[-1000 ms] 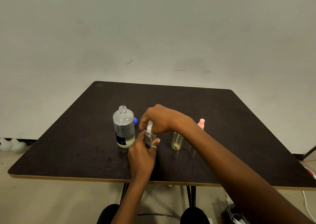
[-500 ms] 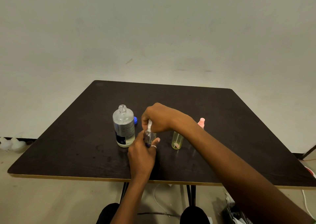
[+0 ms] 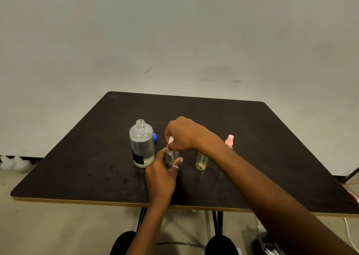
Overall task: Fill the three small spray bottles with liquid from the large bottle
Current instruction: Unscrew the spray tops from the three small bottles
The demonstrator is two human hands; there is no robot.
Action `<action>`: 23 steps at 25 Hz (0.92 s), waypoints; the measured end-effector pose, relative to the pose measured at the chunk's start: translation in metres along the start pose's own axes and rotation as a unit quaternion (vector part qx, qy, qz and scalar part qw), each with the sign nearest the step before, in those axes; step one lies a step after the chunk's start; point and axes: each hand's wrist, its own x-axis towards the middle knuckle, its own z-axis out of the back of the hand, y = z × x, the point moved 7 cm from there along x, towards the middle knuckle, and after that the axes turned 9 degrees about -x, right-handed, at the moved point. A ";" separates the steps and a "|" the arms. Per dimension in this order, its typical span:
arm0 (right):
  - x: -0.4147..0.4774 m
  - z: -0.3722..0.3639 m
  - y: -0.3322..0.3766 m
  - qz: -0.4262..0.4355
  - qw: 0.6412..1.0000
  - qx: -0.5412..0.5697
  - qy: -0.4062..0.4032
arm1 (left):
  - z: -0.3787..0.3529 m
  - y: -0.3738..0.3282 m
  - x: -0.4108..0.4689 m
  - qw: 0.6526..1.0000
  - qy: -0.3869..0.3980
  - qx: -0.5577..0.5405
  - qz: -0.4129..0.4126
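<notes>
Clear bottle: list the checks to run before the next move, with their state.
1. Grip of left hand on clear bottle, upright: ok.
2. Pinch of right hand on white top: ok.
3. That top screwed tight: cannot tell.
4. Cap on large bottle: not ok; blue cap lies behind it.
5. Top on yellow bottle: cannot tell, arm hides it.
6. Upright pink bottle: ok.

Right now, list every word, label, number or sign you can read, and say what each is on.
Nothing can be read.
Large bottle: its label carries rows of small print above a dark blue panel, all too blurred to read.
Small clear bottle, yellow-green bottle, pink-topped bottle, blue cap: no text visible.
</notes>
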 end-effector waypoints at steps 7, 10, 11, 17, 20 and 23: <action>-0.001 0.001 -0.006 -0.008 1.000 0.003 0.016 | 0.000 0.001 0.000 1.000 -0.003 -0.001 0.002; -0.001 0.007 -0.007 -0.052 0.998 -0.025 -0.040 | 0.001 0.000 0.000 1.000 -0.002 0.004 -0.008; -0.001 0.007 -0.005 -0.050 0.998 -0.029 -0.041 | 0.001 0.000 -0.001 1.000 -0.002 0.003 -0.007; -0.001 0.028 -0.009 -0.036 0.999 -0.003 -0.025 | 0.000 0.001 -0.001 1.000 -0.007 -0.002 -0.007; -0.010 0.063 -0.017 -0.041 0.998 0.006 -0.042 | 0.001 0.002 -0.001 1.000 -0.010 -0.007 -0.004; -0.015 0.094 -0.028 -0.065 0.996 0.017 -0.066 | 0.001 0.000 -0.001 1.000 -0.010 -0.007 -0.010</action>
